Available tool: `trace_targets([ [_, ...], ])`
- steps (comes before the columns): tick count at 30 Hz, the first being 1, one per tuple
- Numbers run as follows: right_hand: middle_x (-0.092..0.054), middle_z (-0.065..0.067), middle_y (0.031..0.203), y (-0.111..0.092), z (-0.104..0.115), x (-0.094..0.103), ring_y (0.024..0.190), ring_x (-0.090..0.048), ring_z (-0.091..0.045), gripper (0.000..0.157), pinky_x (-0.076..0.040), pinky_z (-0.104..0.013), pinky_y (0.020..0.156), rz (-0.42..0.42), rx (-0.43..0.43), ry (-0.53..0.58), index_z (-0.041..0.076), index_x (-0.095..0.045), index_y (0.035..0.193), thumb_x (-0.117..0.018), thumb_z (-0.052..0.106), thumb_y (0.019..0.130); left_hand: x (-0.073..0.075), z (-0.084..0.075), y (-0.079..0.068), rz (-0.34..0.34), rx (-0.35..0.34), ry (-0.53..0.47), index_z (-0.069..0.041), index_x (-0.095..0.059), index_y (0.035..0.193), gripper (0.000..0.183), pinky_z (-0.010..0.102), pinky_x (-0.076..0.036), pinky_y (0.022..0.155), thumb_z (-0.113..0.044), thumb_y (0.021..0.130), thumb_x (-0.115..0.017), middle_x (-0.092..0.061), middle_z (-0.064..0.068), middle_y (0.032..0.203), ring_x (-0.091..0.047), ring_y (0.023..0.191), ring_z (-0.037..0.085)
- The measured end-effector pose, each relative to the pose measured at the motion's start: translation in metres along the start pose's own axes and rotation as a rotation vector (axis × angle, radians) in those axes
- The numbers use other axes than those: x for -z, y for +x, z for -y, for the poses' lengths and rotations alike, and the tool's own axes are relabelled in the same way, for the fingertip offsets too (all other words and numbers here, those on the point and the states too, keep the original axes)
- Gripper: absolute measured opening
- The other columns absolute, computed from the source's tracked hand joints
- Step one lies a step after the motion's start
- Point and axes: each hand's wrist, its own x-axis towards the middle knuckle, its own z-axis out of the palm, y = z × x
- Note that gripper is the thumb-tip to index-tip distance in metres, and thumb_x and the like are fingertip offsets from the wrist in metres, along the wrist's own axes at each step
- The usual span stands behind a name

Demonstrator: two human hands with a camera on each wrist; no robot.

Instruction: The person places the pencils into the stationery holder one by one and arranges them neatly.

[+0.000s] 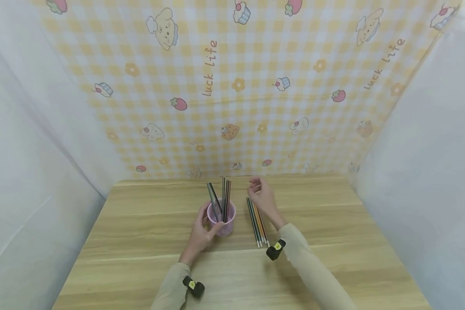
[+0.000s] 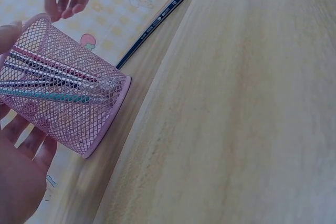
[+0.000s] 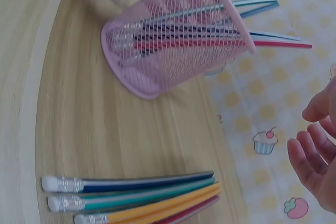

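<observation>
My left hand [image 1: 200, 236] holds a pink mesh pencil cup [image 1: 227, 229], with the thumb at the near side and fingers around the left. Several pencils [image 1: 226, 196] stand in the cup and lean different ways, their eraser ends down. To the right of the cup, a row of pencils [image 1: 257, 224] lies on the table, in dark blue, green, yellow and red, white erasers toward me. Over the far ends of that row is my right hand [image 1: 262, 198], fingers loosely bent, nothing between them. The right wrist view shows the same loose fingers [image 3: 310, 156].
The wood-grain table [image 1: 147, 241] reaches back to a yellow checked cloth [image 1: 217, 116] with cartoon prints. White sheets [image 1: 31, 150] hang at both sides. A dark device with a yellow mark [image 1: 193, 286] is strapped to each sleeve.
</observation>
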Motion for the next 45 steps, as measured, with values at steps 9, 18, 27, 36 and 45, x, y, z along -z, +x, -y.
trace_targets([
  [9,-0.067,-0.018,0.097,0.001,-0.021,0.003,0.084,-0.069,-0.031,0.025,-0.062,-0.035,0.074,0.009,-0.038,-0.065,-0.001,-0.062,0.112,-0.069,-0.003,0.088,-0.001,-0.002,-0.003,-0.012,-0.001,0.005,0.012,-0.035,0.148,0.076,0.067,-0.041,0.111,-0.002,0.086,-0.076,-0.052,0.033,0.141,-0.052,0.129,0.051],
  [18,-0.066,-0.020,0.097,-0.004,-0.038,0.005,0.085,-0.069,-0.033,0.027,-0.064,-0.038,0.074,0.039,-0.043,-0.087,-0.006,-0.062,0.114,-0.068,-0.004,0.087,-0.004,0.031,-0.001,-0.023,0.017,0.026,-0.001,-0.038,0.151,0.075,0.063,-0.042,0.113,-0.005,0.087,-0.077,-0.054,0.024,0.144,-0.053,0.131,0.043],
  [27,-0.064,-0.018,0.101,-0.010,-0.058,0.009,0.088,-0.067,-0.028,0.033,-0.063,-0.036,0.079,0.117,-0.086,-0.105,-0.009,-0.060,0.120,-0.068,-0.001,0.089,-0.006,0.038,0.000,-0.044,0.001,0.044,0.005,-0.036,0.151,0.076,0.067,-0.042,0.110,0.001,0.086,-0.075,-0.052,0.030,0.143,-0.052,0.129,0.049],
  [36,-0.063,-0.014,0.099,-0.016,-0.067,0.008,0.086,-0.063,-0.024,0.030,-0.059,-0.035,0.078,0.141,-0.130,-0.176,-0.004,-0.060,0.117,-0.070,-0.001,0.089,-0.004,0.037,0.000,-0.027,0.007,0.016,-0.001,-0.038,0.151,0.076,0.063,-0.042,0.113,-0.003,0.086,-0.077,-0.053,0.025,0.145,-0.053,0.132,0.045],
  [45,-0.063,-0.011,0.101,-0.019,-0.070,0.009,0.090,-0.062,-0.021,0.028,-0.058,-0.035,0.080,0.197,-0.152,-0.247,0.000,-0.061,0.113,-0.068,-0.001,0.086,-0.007,0.029,0.001,-0.039,-0.003,0.029,0.006,-0.037,0.149,0.074,0.067,-0.041,0.111,0.001,0.086,-0.075,-0.052,0.030,0.143,-0.052,0.130,0.049],
])
